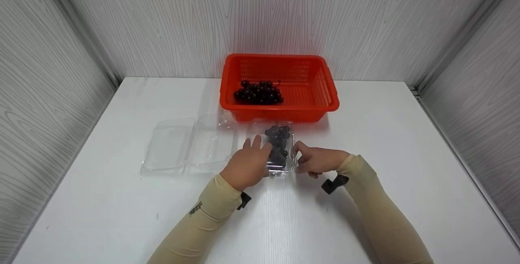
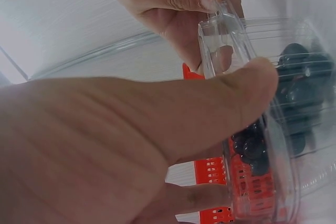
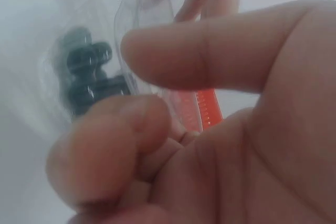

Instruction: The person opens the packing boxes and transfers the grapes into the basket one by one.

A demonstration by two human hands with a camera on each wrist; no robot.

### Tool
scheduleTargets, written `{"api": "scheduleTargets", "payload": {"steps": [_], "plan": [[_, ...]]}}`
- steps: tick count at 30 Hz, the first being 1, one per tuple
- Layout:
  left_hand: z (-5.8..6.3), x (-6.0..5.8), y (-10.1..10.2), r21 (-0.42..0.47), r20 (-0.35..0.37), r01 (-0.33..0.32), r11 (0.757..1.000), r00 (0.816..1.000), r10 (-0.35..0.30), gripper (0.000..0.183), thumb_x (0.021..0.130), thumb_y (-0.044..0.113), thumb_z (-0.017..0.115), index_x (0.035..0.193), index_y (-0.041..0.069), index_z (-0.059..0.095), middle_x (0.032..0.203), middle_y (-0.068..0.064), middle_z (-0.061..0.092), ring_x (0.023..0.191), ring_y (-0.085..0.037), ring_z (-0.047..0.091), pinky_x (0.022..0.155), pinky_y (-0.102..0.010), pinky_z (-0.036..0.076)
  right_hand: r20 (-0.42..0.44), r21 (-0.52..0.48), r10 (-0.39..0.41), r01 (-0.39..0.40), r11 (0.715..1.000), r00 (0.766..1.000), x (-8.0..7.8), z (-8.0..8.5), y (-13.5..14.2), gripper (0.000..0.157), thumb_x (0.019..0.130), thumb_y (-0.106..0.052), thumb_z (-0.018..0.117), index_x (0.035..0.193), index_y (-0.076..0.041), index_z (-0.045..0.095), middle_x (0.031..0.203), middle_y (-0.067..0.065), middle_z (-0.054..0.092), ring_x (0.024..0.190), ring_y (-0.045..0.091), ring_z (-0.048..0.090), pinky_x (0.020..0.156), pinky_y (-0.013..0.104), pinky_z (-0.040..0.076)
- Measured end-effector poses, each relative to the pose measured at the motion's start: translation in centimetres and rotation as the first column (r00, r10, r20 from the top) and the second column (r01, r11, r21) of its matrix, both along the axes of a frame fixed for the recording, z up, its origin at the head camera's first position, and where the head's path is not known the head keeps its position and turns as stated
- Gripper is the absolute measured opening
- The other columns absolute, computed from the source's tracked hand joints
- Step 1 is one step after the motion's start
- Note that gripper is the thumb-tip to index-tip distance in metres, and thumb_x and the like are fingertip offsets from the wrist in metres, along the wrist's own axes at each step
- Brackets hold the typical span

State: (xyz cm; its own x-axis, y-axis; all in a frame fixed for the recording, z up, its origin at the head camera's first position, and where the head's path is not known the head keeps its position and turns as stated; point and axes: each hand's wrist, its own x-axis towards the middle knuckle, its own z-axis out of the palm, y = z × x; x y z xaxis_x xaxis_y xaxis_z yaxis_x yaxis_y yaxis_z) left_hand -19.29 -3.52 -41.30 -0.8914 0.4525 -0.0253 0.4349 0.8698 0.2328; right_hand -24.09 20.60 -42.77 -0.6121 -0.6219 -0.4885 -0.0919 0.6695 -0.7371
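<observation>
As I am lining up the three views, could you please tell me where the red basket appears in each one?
Head: the red basket stands above centre, fully in frame.
Left wrist: only pieces of the red basket show, mainly below and right of centre.
Right wrist: just a small part of the red basket, right of centre.
Shared landmark: dark grapes in the clear container.

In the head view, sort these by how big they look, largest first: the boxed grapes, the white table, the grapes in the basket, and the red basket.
1. White table
2. Red basket
3. Basket grapes and boxed grapes: too alike to rank.
</observation>
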Motion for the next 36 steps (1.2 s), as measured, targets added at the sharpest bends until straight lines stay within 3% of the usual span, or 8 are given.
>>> {"api": "scheduleTargets", "payload": {"steps": [5, 15, 20, 25, 29, 33, 36], "plan": [[0.01, 0.27, -0.04, 0.007, -0.041, 0.008, 1.000, 0.999, -0.008, 0.068, 0.083, 0.020, 0.088, 0.139, -0.001, 0.056, 0.148, -0.032, 0.048, 0.130, -0.056, 0.052, 0.094, -0.057, 0.057, -0.004, 0.000, -0.007, 0.007, 1.000, 1.000, -0.02, 0.01, -0.15, 0.035, 0.099, -0.013, 0.057, 0.126, -0.012, 0.035, 0.067, 0.005, 0.055, 0.058, 0.021, 0.050, 0.061, 0.031, 0.042], [0.32, 0.51, -0.20, -0.004, -0.044, 0.014, 1.000, 0.999, -0.014, 0.068, 0.085, 0.018, 0.087, 0.142, -0.001, 0.055, 0.150, -0.033, 0.047, 0.131, -0.057, 0.052, 0.097, -0.057, 0.055, 0.010, -0.027, -0.001, 0.001, 1.000, 1.000, 0.14, 0.23, -0.60, 0.032, 0.097, -0.008, 0.051, 0.124, -0.007, 0.033, 0.067, 0.005, 0.053, 0.057, 0.018, 0.051, 0.059, 0.029, 0.040], [0.28, 0.45, -0.14, 0.004, -0.022, 0.015, 1.000, 1.000, -0.015, 0.068, 0.085, 0.018, 0.086, 0.142, -0.001, 0.054, 0.150, -0.033, 0.046, 0.131, -0.057, 0.051, 0.099, -0.057, 0.053, -0.006, -0.017, -0.002, 0.002, 1.000, 1.000, 0.20, 0.31, -0.59, 0.030, 0.098, -0.009, 0.049, 0.123, -0.005, 0.034, 0.066, 0.005, 0.053, 0.057, 0.018, 0.051, 0.058, 0.029, 0.041], [0.55, 0.21, -0.24, 0.017, 0.064, 0.011, 1.000, 0.998, -0.012, 0.067, 0.088, 0.021, 0.083, 0.145, 0.002, 0.053, 0.155, -0.029, 0.043, 0.137, -0.055, 0.046, 0.106, -0.058, 0.048, -0.038, 0.004, -0.011, 0.012, 1.000, 0.999, 0.16, 0.38, -0.32, 0.029, 0.098, -0.012, 0.053, 0.123, -0.005, 0.040, 0.066, 0.005, 0.053, 0.057, 0.021, 0.050, 0.058, 0.030, 0.041], [0.79, 0.04, -0.36, 0.025, 0.118, -0.003, 1.000, 0.993, 0.000, 0.071, 0.090, 0.025, 0.083, 0.149, 0.005, 0.051, 0.159, -0.026, 0.039, 0.142, -0.053, 0.042, 0.110, -0.058, 0.044, -0.065, 0.026, -0.056, 0.058, 0.998, 0.996, 0.08, 0.39, -0.18, 0.025, 0.097, -0.014, 0.056, 0.120, -0.010, 0.047, 0.075, 0.013, 0.058, 0.061, 0.022, 0.051, 0.061, 0.032, 0.043], [0.88, -0.03, -0.36, 0.046, 0.128, -0.019, 0.999, 0.992, 0.013, 0.073, 0.089, 0.029, 0.083, 0.150, 0.005, 0.051, 0.160, -0.025, 0.039, 0.145, -0.049, 0.040, 0.111, -0.057, 0.044, -0.076, 0.035, -0.080, 0.083, 0.996, 0.994, 0.00, 0.34, -0.06, 0.022, 0.098, -0.016, 0.056, 0.119, -0.012, 0.051, 0.085, 0.022, 0.062, 0.063, 0.023, 0.054, 0.064, 0.036, 0.046], [0.79, 0.00, -0.19, 0.066, 0.087, -0.016, 0.998, 0.996, 0.011, 0.074, 0.087, 0.032, 0.085, 0.147, 0.004, 0.054, 0.158, -0.024, 0.040, 0.144, -0.043, 0.040, 0.109, -0.055, 0.048, -0.075, 0.030, -0.084, 0.087, 0.996, 0.994, -0.03, 0.36, 0.08, 0.021, 0.098, -0.017, 0.057, 0.118, -0.012, 0.052, 0.083, 0.021, 0.063, 0.062, 0.023, 0.055, 0.065, 0.037, 0.047]]}}
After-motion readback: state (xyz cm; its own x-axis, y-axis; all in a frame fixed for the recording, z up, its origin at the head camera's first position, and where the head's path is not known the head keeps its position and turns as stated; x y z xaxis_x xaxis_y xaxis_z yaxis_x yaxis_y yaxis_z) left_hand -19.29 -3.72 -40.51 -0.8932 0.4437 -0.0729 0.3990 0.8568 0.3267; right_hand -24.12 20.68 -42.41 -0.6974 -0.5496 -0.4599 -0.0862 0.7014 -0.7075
